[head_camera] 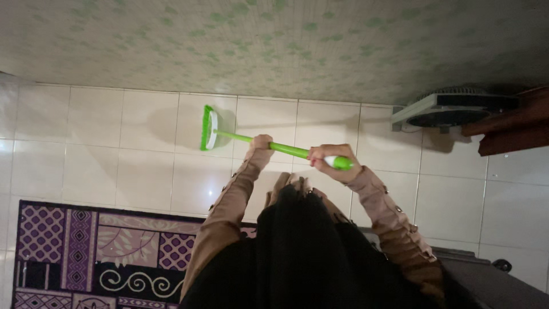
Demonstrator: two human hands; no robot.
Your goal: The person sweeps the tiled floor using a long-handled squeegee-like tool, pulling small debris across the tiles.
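I hold a bright green broom with both hands over a white tiled floor [143, 149]. Its green and white brush head [209, 127] rests on the tiles near the base of the wall. My left hand [262, 142] grips the middle of the green handle [286, 150]. My right hand [331, 160] is closed around the handle's top end, with its white and green grip. Both arms wear tan sleeves with buttons. Dark clothing covers the lower middle of the view.
A wall [274, 46] with a green floral pattern runs behind the tiles. A white box fan [452, 109] stands at the right next to dark wooden furniture [514, 129]. A purple patterned rug [86, 252] lies at lower left. A dark object [492, 277] sits at lower right.
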